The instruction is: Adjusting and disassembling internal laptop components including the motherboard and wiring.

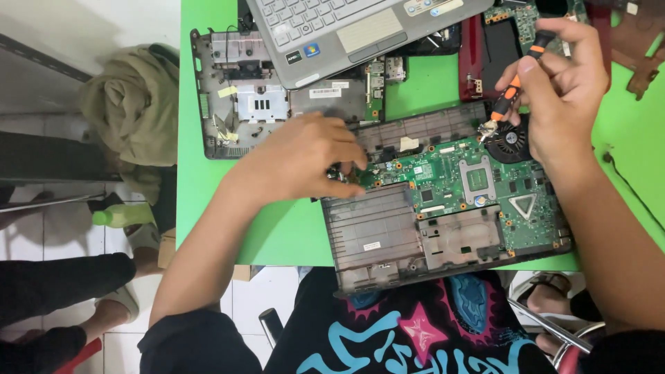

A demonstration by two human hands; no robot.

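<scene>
right hand (561,90) grips slim orange screwdriver (516,82).

Silver laptop (346,31) cut off at 12 o'clock. Screwdriver (516,79) tip hidden behind fan (509,138). Left hand's fingertips (350,170) concealing board components. Dark chassis (388,242) overhanging counter (277,235) at 6 o'clock.

One head view looks steeply down (close) at the green table (291,235).

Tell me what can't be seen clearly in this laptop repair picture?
Head view:
- Screwdriver tip: too small to tell which screw it meets, beside the fan.
- Left hand fingertips: curled over the motherboard, contact hidden.
- Silver laptop: cut off by the top edge.
- Right hand covers the screwdriver's handle.
</scene>
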